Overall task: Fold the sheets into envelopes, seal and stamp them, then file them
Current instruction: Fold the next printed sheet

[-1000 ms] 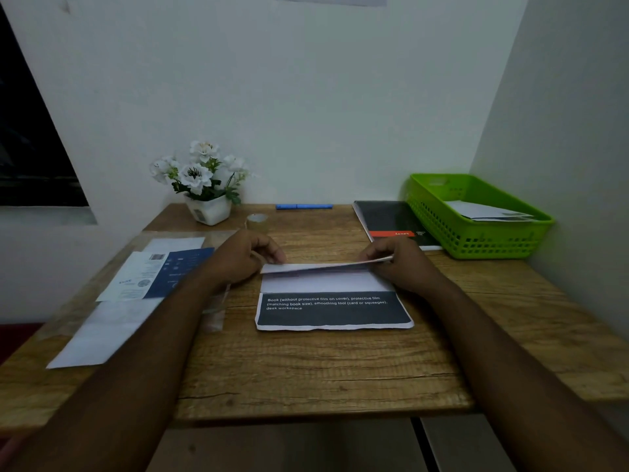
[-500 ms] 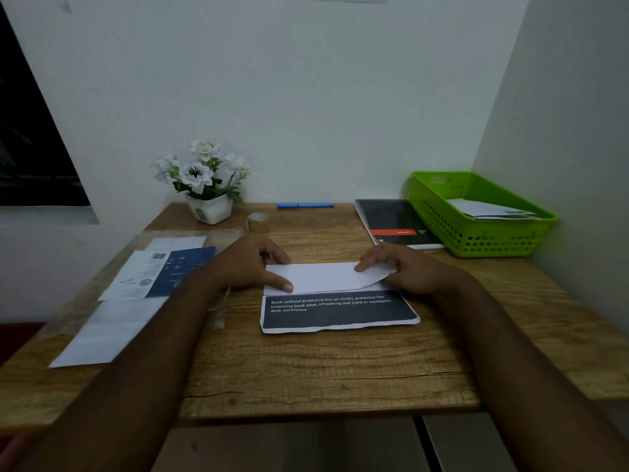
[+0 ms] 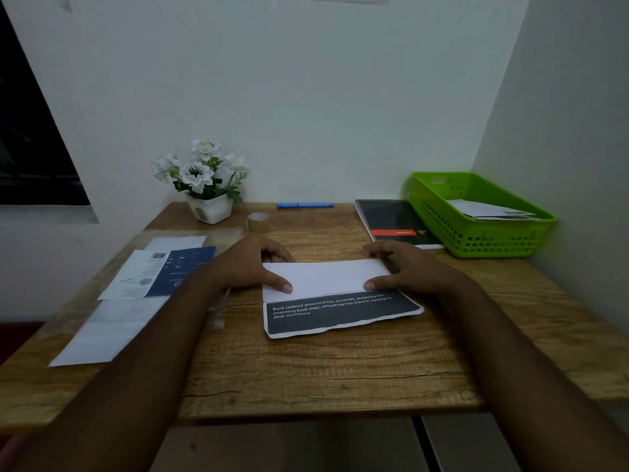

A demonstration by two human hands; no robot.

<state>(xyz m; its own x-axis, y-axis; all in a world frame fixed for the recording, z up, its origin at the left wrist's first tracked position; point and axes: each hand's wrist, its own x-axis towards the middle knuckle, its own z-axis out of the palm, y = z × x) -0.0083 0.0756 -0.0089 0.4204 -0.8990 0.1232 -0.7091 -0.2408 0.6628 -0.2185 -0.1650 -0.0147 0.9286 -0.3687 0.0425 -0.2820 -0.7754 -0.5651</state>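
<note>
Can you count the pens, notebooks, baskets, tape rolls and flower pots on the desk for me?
Blue pen: 1
Black notebook with a red stripe: 1
Green plastic basket: 1
Brownish roll of tape: 1
White pot of white flowers: 1
Total: 5

The folded sheet [image 3: 326,279] is white, with a black band of white print. At two o'clock is a lime-green lattice basket [image 3: 476,238]. At one o'clock is a black notebook [image 3: 388,216] with an orange-red stripe, and at twelve a blue pen [image 3: 304,205]. The table [image 3: 340,369] is brown woodgrain.
</note>
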